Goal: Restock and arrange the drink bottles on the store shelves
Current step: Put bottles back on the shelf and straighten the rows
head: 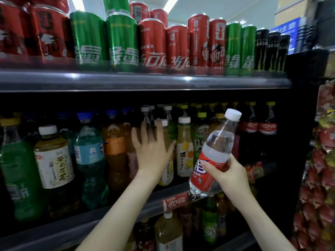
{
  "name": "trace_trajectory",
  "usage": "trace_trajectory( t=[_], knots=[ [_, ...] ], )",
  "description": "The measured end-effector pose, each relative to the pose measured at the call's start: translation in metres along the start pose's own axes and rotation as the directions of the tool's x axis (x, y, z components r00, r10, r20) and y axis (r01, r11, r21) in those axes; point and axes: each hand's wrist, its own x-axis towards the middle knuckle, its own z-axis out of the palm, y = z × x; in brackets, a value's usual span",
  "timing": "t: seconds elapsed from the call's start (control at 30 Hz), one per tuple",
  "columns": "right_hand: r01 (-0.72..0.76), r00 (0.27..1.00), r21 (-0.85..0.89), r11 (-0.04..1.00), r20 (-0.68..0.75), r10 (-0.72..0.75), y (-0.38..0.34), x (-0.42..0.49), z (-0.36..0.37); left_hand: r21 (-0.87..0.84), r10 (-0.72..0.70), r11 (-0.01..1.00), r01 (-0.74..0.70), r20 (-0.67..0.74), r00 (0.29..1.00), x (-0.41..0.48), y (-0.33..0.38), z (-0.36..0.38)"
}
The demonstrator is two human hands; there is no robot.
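Store shelving fills our view, with a top shelf [145,81] carrying red and green cans [121,42] and black cans [272,51] at its right end; below it, on the middle shelf [126,205], we see from the left a green soda bottle [20,174], a white-capped tea bottle [54,156], a blue water bottle [90,154] and an amber bottle [114,153]; our left hand [152,151] is spread wide, fingers reaching in among the bottles; just right of it stands a yellow vitamin drink bottle [184,151]; our right hand [228,173] grips a clear bottle with a red label [212,153], tilted, in front of the shelf; cola bottles [257,127] stand behind at the far right.
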Motion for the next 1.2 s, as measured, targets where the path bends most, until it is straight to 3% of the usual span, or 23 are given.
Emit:
trace_trajectory(
  t=[0.1,0.2,0.3,0.37,0.43,0.5,0.63,0.77,1.0,1.2],
  knots=[
    [0.029,1.0,-0.012,1.0,0.013,-0.029,-0.003,0.0,0.006,-0.027,-0.017,0.999,0.02,0.121,0.993,0.005,0.009,0.007],
    [0.054,0.999,-0.001,0.999,-0.002,-0.054,-0.005,-0.002,0.013,-0.201,-0.087,0.973,0.114,0.14,0.986,0.009,0.014,0.003],
    [0.09,0.992,0.013,0.996,-0.088,-0.089,-0.005,-0.003,0.017,-0.396,-0.003,0.918,0.0,-0.008,1.0,-0.011,0.018,-0.006],
    [0.126,0.982,0.018,0.992,-0.141,-0.123,-0.003,-0.002,0.019,-0.597,0.05,0.798,-0.087,-0.078,0.996,-0.038,0.016,-0.013],
    [0.152,0.975,0.02,0.988,-0.169,-0.147,0.0,0.001,0.02,-0.796,0.012,0.604,-0.044,-0.046,0.999,-0.059,0.011,-0.028],
    [0.145,0.976,0.035,0.989,-0.169,-0.138,0.002,0.006,0.024,-0.876,-0.082,0.482,0.034,-0.006,0.997,-0.068,0.004,-0.041],
    [0.079,0.995,0.046,0.996,-0.068,-0.075,0.002,0.017,0.043,-0.94,-0.263,0.309,0.142,0.059,0.963,-0.061,-0.015,-0.074],
    [0.032,0.995,0.029,0.999,0.089,-0.035,0.003,0.026,0.08,-0.956,-0.306,0.253,0.151,0.069,0.949,-0.054,-0.046,-0.1],
    [-0.04,0.956,-0.054,0.998,0.289,0.054,0.018,0.057,0.135,-0.949,-0.393,0.212,0.232,0.134,0.91,-0.062,-0.094,-0.112],
    [0.021,0.897,-0.194,0.981,0.437,0.067,0.019,0.059,0.135,-0.94,-0.379,0.227,0.254,0.155,0.912,-0.068,-0.104,-0.118]
  ],
)
